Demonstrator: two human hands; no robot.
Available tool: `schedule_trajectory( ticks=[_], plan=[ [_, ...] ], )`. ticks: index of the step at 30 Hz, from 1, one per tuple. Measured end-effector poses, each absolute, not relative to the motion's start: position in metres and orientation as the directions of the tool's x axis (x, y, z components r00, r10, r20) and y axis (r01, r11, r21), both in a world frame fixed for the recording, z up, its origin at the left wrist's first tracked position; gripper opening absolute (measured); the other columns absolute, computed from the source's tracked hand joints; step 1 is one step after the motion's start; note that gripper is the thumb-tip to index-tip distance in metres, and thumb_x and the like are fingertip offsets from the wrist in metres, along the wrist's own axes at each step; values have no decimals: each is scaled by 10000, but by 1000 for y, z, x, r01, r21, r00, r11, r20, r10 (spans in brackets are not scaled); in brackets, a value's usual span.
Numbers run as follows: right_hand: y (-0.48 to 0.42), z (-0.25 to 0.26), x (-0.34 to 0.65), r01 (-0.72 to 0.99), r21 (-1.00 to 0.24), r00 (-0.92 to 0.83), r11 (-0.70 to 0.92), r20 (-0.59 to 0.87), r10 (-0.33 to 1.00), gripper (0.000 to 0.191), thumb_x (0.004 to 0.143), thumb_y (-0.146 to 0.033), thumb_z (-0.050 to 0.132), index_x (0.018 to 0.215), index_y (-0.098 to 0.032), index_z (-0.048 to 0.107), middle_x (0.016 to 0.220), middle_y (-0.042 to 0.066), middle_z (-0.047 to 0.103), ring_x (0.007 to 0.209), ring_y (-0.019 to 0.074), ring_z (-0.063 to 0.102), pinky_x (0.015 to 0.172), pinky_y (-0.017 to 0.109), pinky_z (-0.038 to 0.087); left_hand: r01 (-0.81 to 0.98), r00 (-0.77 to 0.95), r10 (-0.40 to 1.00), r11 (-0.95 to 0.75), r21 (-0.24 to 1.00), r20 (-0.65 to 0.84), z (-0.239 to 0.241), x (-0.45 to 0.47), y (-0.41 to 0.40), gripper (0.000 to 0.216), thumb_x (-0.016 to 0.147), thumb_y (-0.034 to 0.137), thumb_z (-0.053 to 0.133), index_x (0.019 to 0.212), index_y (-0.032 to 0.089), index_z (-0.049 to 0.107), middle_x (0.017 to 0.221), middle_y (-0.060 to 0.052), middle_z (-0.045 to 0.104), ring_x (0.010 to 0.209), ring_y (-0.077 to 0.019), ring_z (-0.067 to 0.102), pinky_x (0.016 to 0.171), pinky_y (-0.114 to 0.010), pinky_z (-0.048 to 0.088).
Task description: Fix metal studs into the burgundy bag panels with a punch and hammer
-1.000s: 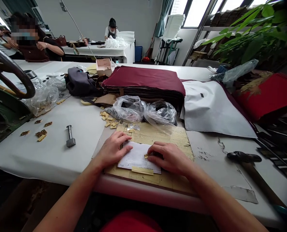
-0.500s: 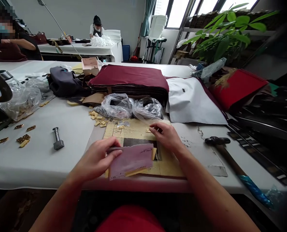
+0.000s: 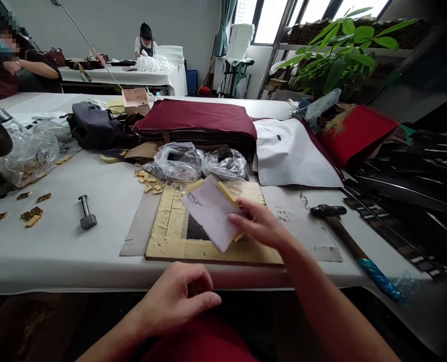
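My right hand [image 3: 259, 221] grips the right side of a thin pale pinkish sheet [image 3: 211, 213] with small dark print and yellow along its edges. The sheet is tilted above a worn yellowish board [image 3: 166, 229], partly covering the dark patch [image 3: 194, 229] on it. Below the table's front edge, over my lap, my left hand [image 3: 178, 299] has loosely bent fingers with the thumb apart and holds nothing. Small gold-coloured pieces [image 3: 150, 183] lie in a heap behind the board's left corner, beside two clear plastic bags [image 3: 180, 161].
On the right lies a hammer [image 3: 331, 211] with blue wrap on its handle. A metal punch-like tool [image 3: 88, 220] and patterned gold pieces [image 3: 32, 213] lie left. Behind the bags is a maroon leather stack [image 3: 197, 115]. Two other people are across the room.
The sheet has passed from my left hand to my right and turned over the board. My left hand has let go and drawn back towards my lap. The view has shifted slightly.
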State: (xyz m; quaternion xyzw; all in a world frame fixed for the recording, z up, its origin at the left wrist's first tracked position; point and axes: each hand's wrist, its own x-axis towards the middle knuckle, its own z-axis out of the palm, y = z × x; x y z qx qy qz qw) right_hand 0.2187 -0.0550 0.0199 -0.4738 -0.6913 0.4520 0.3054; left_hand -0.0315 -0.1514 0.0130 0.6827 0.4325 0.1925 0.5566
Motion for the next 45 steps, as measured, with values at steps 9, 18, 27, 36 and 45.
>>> schedule_trajectory(
  ticks=[9,18,27,36,45],
  plan=[
    [-7,17,234,652,-509,-658,562,-11,753,404,959,-367,639,1346,-254,669,1215,64,706,1060,250,662,912,320,485,665,657,705,-708,237,266,-12,-48,-109,698,942,612,585,1486,182,501,1601,-155,413,1504,-368,352,1218,-582,339],
    [5,15,228,671,-477,-655,567,-22,756,517,956,-335,666,1458,-246,579,1236,85,680,1077,253,650,917,327,483,743,599,749,-652,152,284,-24,-36,-128,857,896,731,547,1556,199,425,1622,-141,375,1490,-369,375,1215,-526,304],
    [-9,0,227,724,-475,-529,500,82,845,381,962,-309,673,1338,-249,656,1193,67,675,1017,224,654,872,322,493,736,626,733,-668,109,268,-24,-33,-122,866,888,773,505,1543,209,449,1633,-130,360,1481,-363,386,1243,-557,253],
    [-21,-2,222,756,-394,-478,522,212,852,369,952,-303,700,1312,-229,669,1235,78,654,1077,243,640,922,365,531,755,593,764,-637,152,256,-15,-35,-121,820,891,760,517,1525,243,468,1617,-102,402,1461,-350,416,1214,-550,329],
    [-43,-2,200,689,-161,-702,706,94,706,474,1054,-175,445,1526,-205,478,1567,53,458,1447,234,422,1209,472,326,832,512,835,-540,123,204,-8,-19,-80,360,1045,269,426,1344,227,623,1430,-89,599,1273,-292,564,1006,-458,508]
  ],
)
